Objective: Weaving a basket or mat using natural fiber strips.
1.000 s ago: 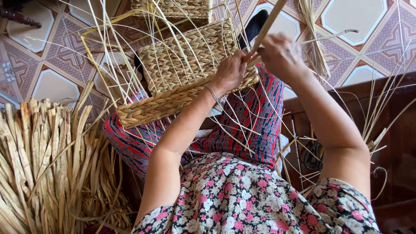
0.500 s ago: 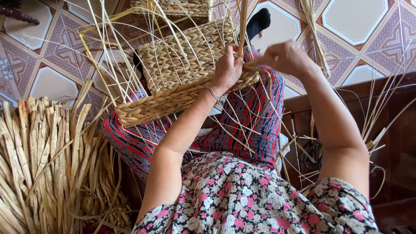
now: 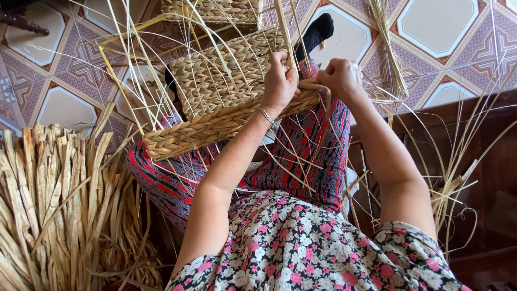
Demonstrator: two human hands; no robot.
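One half-woven straw basket (image 3: pixel 215 108) lies tilted across the lap of a seated person in striped trousers (image 3: pixel 318 161) and a floral top (image 3: pixel 301 248). A second woven basket (image 3: pixel 215 12) sits beyond it on the patterned tile floor (image 3: pixel 54 81). Two hands work at the near basket's braided rim. The left hand (image 3: pixel 279 83), wearing one bracelet (image 3: pixel 267 116), is clenched around an upright flat straw strip (image 3: pixel 285 29). The right hand (image 3: pixel 340 78) is curled on the rim just beside it. One heap of dried straw strips (image 3: pixel 54 210) lies to the left.
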